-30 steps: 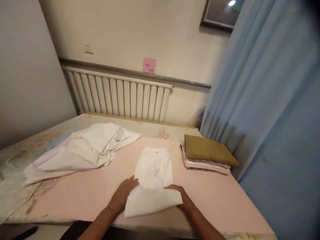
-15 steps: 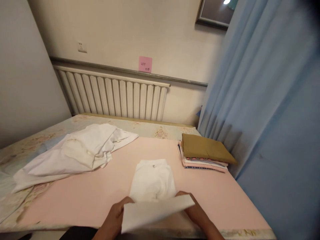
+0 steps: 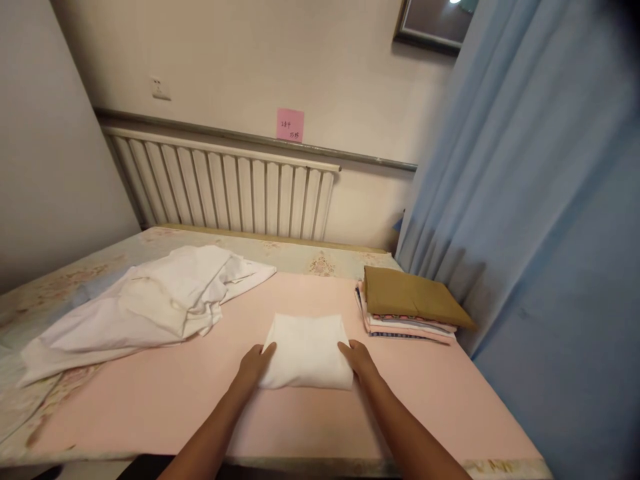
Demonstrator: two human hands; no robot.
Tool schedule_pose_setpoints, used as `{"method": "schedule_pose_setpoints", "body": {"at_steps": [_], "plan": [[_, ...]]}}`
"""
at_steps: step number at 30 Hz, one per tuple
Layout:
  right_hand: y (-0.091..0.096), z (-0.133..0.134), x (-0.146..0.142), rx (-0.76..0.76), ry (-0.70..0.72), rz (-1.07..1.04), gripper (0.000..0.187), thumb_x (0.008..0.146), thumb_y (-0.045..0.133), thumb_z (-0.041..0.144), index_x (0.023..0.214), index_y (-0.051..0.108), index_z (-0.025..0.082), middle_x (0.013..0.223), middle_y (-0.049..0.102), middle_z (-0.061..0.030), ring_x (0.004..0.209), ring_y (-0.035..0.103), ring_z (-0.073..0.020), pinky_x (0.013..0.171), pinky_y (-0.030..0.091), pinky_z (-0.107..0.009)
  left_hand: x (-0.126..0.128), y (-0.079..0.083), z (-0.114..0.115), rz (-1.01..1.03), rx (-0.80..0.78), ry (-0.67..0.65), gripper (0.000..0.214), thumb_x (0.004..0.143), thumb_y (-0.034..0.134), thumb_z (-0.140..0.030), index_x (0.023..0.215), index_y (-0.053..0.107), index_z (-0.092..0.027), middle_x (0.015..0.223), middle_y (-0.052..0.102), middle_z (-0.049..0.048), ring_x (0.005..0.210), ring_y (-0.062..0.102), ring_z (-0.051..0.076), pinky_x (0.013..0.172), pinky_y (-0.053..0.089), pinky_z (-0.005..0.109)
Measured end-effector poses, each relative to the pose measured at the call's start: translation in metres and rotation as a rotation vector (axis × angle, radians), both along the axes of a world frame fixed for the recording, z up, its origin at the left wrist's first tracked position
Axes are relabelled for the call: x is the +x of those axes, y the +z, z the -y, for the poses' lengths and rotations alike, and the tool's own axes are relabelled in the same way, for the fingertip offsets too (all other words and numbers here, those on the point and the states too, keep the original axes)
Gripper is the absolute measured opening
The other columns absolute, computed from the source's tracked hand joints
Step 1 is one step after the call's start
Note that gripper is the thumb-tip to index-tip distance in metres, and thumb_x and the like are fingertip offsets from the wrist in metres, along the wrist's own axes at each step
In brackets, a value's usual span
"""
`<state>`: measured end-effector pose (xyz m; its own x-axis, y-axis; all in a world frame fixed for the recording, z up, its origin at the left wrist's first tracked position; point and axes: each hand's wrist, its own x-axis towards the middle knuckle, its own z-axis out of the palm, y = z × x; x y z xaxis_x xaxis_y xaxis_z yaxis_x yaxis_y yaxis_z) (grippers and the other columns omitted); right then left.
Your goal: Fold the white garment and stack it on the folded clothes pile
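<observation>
A white garment (image 3: 309,350), folded into a compact rectangle, lies on the pink sheet (image 3: 200,400) in front of me. My left hand (image 3: 257,363) grips its left edge, thumb on top and fingers tucked beneath. At the opposite edge my right hand (image 3: 357,360) has the same hold, thumb on the cloth and the other fingers mostly hidden. To the left lies a crumpled heap of white clothes (image 3: 160,300). A stack of folded clothes with an olive-brown piece (image 3: 415,297) on top sits to the right, apart from my hands.
A floral bed cover (image 3: 320,261) shows around the pink sheet. Behind the bed a white radiator (image 3: 230,187) stands against the wall, below a pink note (image 3: 290,125). A blue curtain (image 3: 525,187) hangs along the right side.
The near part of the white garment, held up by both hands, has been folded forward onto the rest. Both hands have moved away from me and now hold its two sides.
</observation>
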<state>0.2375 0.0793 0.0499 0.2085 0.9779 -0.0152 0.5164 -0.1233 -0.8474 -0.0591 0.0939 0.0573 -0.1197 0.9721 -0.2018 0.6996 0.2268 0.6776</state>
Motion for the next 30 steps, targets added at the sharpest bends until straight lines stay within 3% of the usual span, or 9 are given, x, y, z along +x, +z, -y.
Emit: {"method": "schedule_pose_setpoints", "body": {"at_steps": [4, 9, 14, 21, 26, 30], "plan": [[-0.008, 0.016, -0.005, -0.025, -0.082, 0.048, 0.029, 0.08, 0.053, 0.044, 0.074, 0.065, 0.018, 0.064, 0.067, -0.0045, 0.061, 0.062, -0.02, 0.053, 0.042, -0.026, 0.0, -0.006, 0.008, -0.011, 0.022, -0.016, 0.032, 0.086, 0.047, -0.038, 0.101, 0.062, -0.014, 0.103, 0.072, 0.0117, 0.095, 0.068, 0.024, 0.078, 0.047, 0.031], [-0.012, 0.036, -0.023, 0.02, -0.163, 0.15, 0.023, 0.085, 0.045, 0.035, 0.079, 0.062, 0.02, 0.079, 0.07, -0.008, 0.07, 0.064, -0.0212, 0.063, 0.045, -0.028, 0.01, -0.015, 0.022, -0.055, 0.104, 0.003, 0.025, 0.088, 0.038, -0.025, 0.094, 0.06, -0.016, 0.095, 0.072, 0.0105, 0.092, 0.067, 0.024, 0.081, 0.047, 0.034], [-0.007, 0.051, -0.033, 0.081, -0.208, 0.299, 0.031, 0.094, 0.031, 0.034, 0.085, 0.058, 0.022, 0.076, 0.067, -0.0081, 0.069, 0.062, -0.0231, 0.064, 0.041, -0.03, 0.011, -0.019, 0.046, -0.062, 0.197, 0.023, 0.026, 0.093, 0.03, -0.026, 0.1, 0.054, -0.019, 0.095, 0.07, 0.0083, 0.091, 0.067, 0.023, 0.081, 0.047, 0.033], [-0.015, 0.062, -0.034, 0.062, -0.181, 0.492, 0.027, 0.099, 0.034, 0.031, 0.092, 0.058, 0.021, 0.078, 0.069, -0.0091, 0.071, 0.065, -0.0231, 0.061, 0.037, -0.029, 0.009, -0.023, 0.078, -0.11, 0.192, 0.047, 0.029, 0.095, 0.025, -0.029, 0.108, 0.049, -0.019, 0.093, 0.071, 0.0104, 0.085, 0.069, 0.025, 0.076, 0.048, 0.036], [-0.023, 0.066, -0.037, 0.037, -0.175, 0.635, 0.027, 0.101, 0.034, 0.03, 0.097, 0.058, 0.02, 0.079, 0.07, -0.0083, 0.073, 0.066, -0.0217, 0.062, 0.037, -0.028, 0.01, -0.013, 0.088, -0.302, 0.159, 0.053, 0.036, 0.094, 0.029, -0.029, 0.122, 0.046, -0.015, 0.105, 0.069, 0.0152, 0.096, 0.066, 0.029, 0.083, 0.047, 0.04], [-0.025, 0.066, -0.038, 0.046, -0.158, 0.683, 0.029, 0.102, 0.032, 0.031, 0.096, 0.058, 0.02, 0.077, 0.07, -0.007, 0.072, 0.067, -0.0212, 0.061, 0.037, -0.028, 0.029, 0.002, 0.087, -0.498, 0.435, 0.033, 0.05, 0.091, 0.036, -0.027, 0.137, 0.04, -0.01, 0.135, 0.053, 0.0224, 0.125, 0.049, 0.035, 0.102, 0.037, 0.05]]}}
